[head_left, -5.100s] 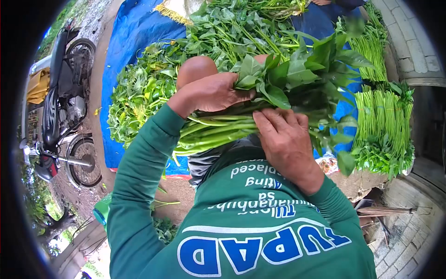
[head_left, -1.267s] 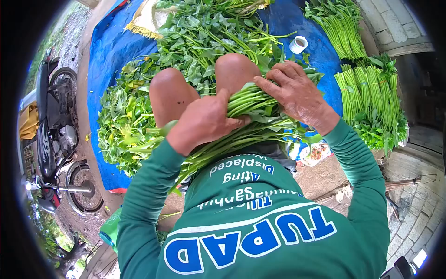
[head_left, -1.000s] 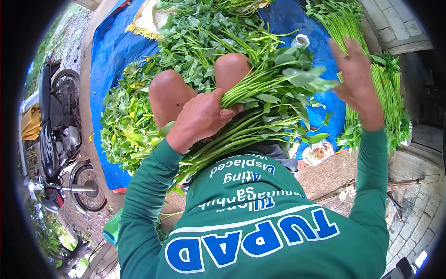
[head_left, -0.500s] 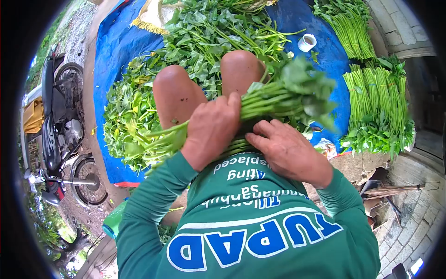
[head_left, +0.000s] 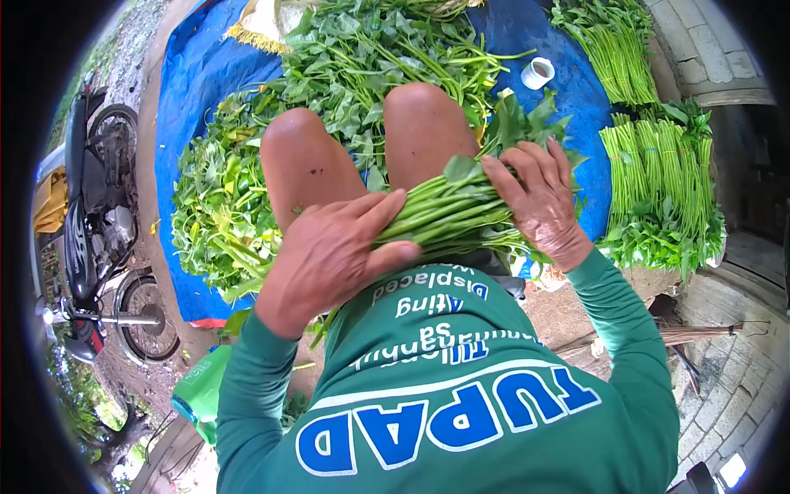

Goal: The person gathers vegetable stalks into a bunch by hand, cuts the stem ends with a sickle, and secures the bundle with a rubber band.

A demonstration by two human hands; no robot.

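Note:
A bundle of long-stemmed leafy greens (head_left: 448,210), which looks like water spinach, lies across my lap with its leaves to the right. Around the stem end is my left hand (head_left: 333,251), its thumb on the near side and its fingers over the top. My right hand (head_left: 539,193) grips the bundle nearer the leaves, with curved fingers over the stems. Beyond my knees, a large heap of loose greens (head_left: 354,90) covers much of the blue tarp (head_left: 185,90).
Sorted bundles of greens (head_left: 658,165) are lined up at the right edge of the tarp. A white cup (head_left: 538,73) sits on the tarp. At left stands a motorcycle (head_left: 103,222). A green bag (head_left: 202,383) is beside my left arm.
My right hand has moved up and right from the underside of the bundle to its leafy part. My left hand has shifted left and lower along the stems, and the bundle's leaves have steadied.

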